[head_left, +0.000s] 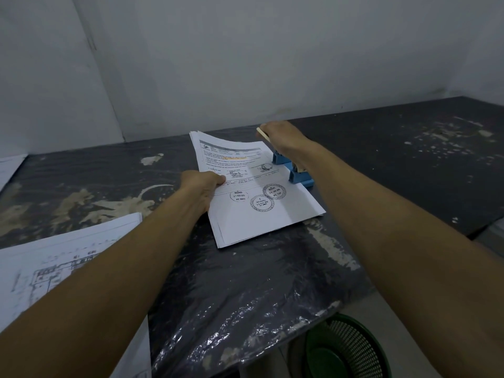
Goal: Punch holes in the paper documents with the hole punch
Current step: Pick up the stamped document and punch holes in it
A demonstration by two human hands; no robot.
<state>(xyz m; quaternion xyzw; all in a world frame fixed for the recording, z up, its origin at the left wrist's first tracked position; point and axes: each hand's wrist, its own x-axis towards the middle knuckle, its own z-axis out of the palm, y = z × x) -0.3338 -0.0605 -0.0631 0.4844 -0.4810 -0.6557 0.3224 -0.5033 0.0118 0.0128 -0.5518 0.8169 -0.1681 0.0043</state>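
A stack of white paper documents (261,214) with round ink stamps lies on the dark table (272,290). Its right edge is slid into a blue hole punch (297,175). My left hand (203,186) grips the stack's left edge, thumb on top of the sheet. My right hand (283,137) sits on top of the punch, fingers curled over its pale lever, whose tip sticks out at the far side. The top of the punch is hidden under my wrist.
A second pile of printed sheets (62,263) lies at the near left of the table. More paper shows at the far left edge. A green mesh basket (346,350) stands on the floor under the table's near right corner. Walls close the back.
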